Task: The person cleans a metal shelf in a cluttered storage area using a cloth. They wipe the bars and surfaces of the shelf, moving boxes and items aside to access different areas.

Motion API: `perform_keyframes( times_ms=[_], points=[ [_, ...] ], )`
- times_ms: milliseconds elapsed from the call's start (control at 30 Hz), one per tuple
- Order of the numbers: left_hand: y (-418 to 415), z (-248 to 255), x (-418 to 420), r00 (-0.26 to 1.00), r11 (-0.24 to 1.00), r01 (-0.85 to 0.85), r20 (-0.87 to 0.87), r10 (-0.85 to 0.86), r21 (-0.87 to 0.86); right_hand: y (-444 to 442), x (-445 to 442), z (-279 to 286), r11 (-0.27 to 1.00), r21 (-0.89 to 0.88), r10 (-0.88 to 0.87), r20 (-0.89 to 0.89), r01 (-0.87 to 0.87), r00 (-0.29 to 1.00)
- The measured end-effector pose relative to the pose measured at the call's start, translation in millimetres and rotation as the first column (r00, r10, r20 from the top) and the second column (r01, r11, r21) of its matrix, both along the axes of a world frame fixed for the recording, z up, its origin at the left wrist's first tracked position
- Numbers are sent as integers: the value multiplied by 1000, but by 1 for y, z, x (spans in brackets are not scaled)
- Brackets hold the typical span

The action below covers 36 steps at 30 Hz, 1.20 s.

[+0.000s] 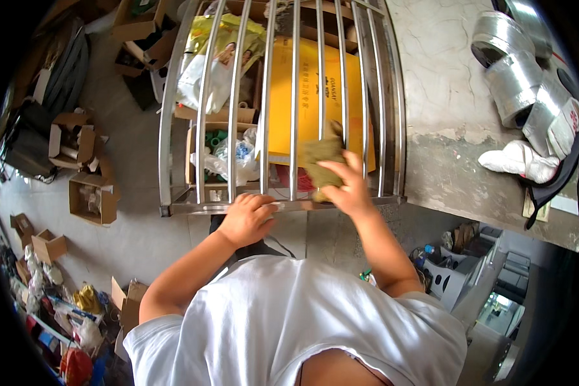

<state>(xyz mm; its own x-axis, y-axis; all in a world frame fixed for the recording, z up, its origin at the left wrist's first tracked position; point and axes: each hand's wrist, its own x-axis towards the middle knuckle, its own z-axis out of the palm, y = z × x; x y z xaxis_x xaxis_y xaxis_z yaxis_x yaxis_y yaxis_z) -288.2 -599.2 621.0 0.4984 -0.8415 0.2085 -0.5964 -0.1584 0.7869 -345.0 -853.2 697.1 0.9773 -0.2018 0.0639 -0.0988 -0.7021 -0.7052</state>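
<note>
A stainless steel rack with parallel bars [295, 96] lies before me. My left hand [248, 217] is on its front rail [198, 208], fingers curled over the metal. In my right hand [351, 190] is an olive-brown cloth [321, 157], pressed against the bars near the front right; it is slightly blurred. The cloth covers parts of two bars. Beneath the bars I see a yellow printed box [309, 116] and, nearer to me, some red cord or wire [309, 182].
Under the rack's left side are a yellow-and-white plastic bag [205, 79] and green pipe fittings [215, 138] in a carton. On the right, a concrete ledge [444, 159] holds shiny wrapped rolls [514, 82] and a white cloth bundle [518, 159]. Cardboard boxes [92, 198] stand on the left floor.
</note>
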Motion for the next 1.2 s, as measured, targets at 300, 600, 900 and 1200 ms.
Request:
perform_keyframes(
  times_ms=[300, 600, 900, 1200],
  points=[
    [99, 13, 22, 918, 917, -394, 78, 389, 69, 61, 193, -125, 927, -372, -59, -11, 51, 998],
    [127, 15, 50, 847, 855, -517, 131, 516, -25, 81, 177, -71, 985, -165, -19, 151, 44, 988],
    [131, -14, 74, 880, 881, -446, 105, 464, -155, 197, 198, -113, 921, -363, 114, -93, -140, 989],
    [136, -16, 77, 892, 905, -385, 179, 416, -183, 125, 397, -107, 963, -203, -237, -330, 176, 914]
  ],
)
